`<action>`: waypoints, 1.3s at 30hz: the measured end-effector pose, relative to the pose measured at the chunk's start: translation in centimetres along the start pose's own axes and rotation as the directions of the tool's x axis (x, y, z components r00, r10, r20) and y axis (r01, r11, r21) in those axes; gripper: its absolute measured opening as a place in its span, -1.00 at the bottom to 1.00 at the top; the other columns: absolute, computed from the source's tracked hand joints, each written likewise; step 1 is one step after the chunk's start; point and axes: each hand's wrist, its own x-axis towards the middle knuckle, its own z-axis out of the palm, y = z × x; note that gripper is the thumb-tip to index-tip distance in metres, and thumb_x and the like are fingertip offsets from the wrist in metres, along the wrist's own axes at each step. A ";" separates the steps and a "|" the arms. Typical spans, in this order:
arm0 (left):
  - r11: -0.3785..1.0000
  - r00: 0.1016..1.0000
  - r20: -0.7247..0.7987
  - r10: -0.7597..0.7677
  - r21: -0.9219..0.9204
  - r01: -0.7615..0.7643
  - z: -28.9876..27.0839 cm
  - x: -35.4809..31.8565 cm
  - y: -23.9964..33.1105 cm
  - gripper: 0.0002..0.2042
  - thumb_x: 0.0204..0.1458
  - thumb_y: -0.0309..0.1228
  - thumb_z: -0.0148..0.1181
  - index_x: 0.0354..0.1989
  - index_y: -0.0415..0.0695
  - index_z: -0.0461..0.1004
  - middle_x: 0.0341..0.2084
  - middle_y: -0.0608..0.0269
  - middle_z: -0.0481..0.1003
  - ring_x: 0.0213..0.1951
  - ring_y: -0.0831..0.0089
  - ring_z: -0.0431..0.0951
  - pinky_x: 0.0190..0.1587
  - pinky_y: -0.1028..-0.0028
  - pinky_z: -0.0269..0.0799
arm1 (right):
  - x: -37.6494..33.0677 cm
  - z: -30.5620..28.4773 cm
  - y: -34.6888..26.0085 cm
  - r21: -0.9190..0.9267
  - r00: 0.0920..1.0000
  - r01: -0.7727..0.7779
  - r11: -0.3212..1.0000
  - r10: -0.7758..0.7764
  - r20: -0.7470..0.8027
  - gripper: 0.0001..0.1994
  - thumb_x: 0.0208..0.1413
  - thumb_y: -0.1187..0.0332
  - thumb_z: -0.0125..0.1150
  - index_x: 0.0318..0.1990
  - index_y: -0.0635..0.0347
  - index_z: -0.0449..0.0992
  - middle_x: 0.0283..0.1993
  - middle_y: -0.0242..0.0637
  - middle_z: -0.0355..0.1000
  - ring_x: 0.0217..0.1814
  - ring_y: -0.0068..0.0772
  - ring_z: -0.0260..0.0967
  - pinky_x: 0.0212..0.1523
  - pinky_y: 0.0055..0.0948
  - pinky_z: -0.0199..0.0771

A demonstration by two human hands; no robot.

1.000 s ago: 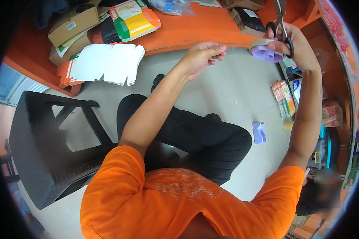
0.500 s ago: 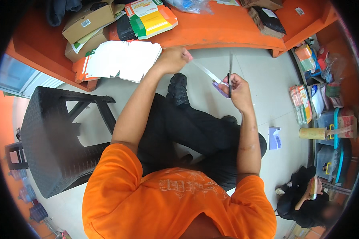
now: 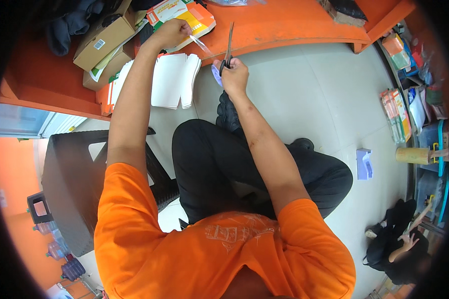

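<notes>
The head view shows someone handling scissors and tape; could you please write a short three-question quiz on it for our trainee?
1. Which item shares the right hand with the scissors?
A) brown box
B) tape roll
C) black stool
2. True or false: the purple plastic piece is on the floor.
3. What does the left hand hold?

Key:
1. B
2. True
3. The end of a strip of tape
</notes>
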 end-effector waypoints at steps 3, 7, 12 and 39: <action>0.999 1.000 0.013 -0.014 0.042 0.013 -0.3 0.7 -1.6 -0.79 0.18 -0.37 0.14 -0.20 -0.27 0.56 -0.33 0.03 0.61 -0.23 0.28 0.60 -0.10 0.37 0.46 | 0.1 1.6 0.2 -0.080 0.998 0.066 0.995 -0.065 0.012 -0.75 0.05 0.36 0.45 -0.44 0.32 0.49 -0.54 -0.35 0.49 -0.55 -0.70 0.34 -0.55 -0.59 0.29; 0.999 0.999 0.009 0.041 0.023 -0.041 -0.6 1.6 -2.0 -0.78 0.18 -0.34 0.17 -0.19 -0.27 0.55 -0.35 0.01 0.60 -0.28 0.29 0.61 -0.14 0.36 0.47 | 0.1 2.3 0.1 -0.114 0.992 0.108 0.988 -0.115 -0.057 -0.75 0.02 0.37 0.45 -0.49 0.31 0.48 -0.58 -0.33 0.47 -0.56 -0.65 0.33 -0.53 -0.53 0.28; 0.996 0.995 0.034 0.089 0.021 -0.090 -0.6 2.4 -2.5 -0.78 0.17 -0.33 0.18 -0.20 -0.26 0.55 -0.36 0.06 0.60 -0.28 0.32 0.59 -0.14 0.37 0.46 | 0.1 2.5 -0.1 -0.091 0.993 0.078 0.993 -0.085 -0.080 -0.77 -0.04 0.40 0.45 -0.50 0.34 0.50 -0.58 -0.18 0.50 -0.53 -0.45 0.43 -0.42 -0.38 0.41; 0.999 0.994 -0.104 0.030 0.035 -0.027 1.2 2.8 -2.9 -0.80 0.04 -0.33 0.26 -0.32 -0.24 0.57 -0.37 0.08 0.61 -0.30 0.28 0.61 -0.17 0.33 0.49 | -0.4 2.7 -1.2 -0.128 0.997 0.056 0.990 -0.063 -0.047 -0.81 0.01 0.47 0.41 -0.47 0.37 0.50 -0.56 -0.23 0.52 -0.52 -0.57 0.44 -0.47 -0.50 0.40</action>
